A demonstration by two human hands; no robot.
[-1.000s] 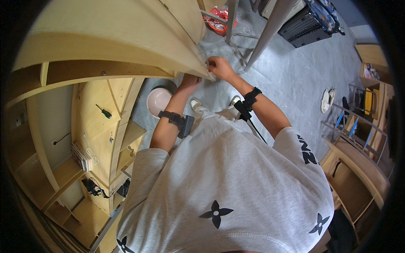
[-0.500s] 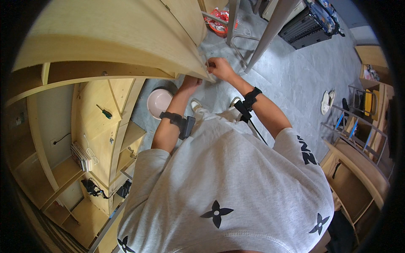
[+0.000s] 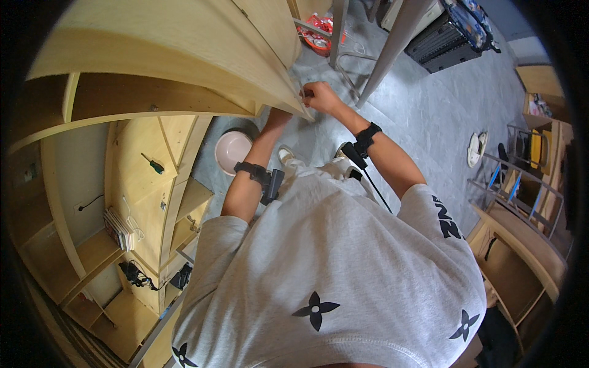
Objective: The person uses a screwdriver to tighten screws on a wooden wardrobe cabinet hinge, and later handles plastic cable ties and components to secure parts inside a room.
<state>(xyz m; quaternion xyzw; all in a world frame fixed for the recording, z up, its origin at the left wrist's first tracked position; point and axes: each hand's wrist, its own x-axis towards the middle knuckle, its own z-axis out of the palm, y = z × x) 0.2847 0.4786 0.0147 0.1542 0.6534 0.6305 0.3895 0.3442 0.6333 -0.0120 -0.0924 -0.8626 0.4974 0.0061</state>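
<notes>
My right hand (image 3: 319,98) is at the outer end of a pale wooden cabinet panel (image 3: 245,80), its fingers curled in a pinch. What lies between those fingertips, if anything, is too small to make out. Just left of it, my left hand (image 3: 280,115) reaches behind the panel's lower edge. Its fingers are hidden there, so their pose does not show. Both wrists carry black straps with small devices.
A pink basin (image 3: 233,151) stands on the grey floor left of my feet. A green-handled screwdriver (image 3: 153,164) lies on the wooden desk at left. Metal legs (image 3: 392,52) rise beyond my right hand, near a red basket (image 3: 319,40). White shoes (image 3: 475,149) sit at right.
My left hand has slipped farther behind the panel edge, so less of it shows. My right hand has barely shifted and keeps its pinch.
</notes>
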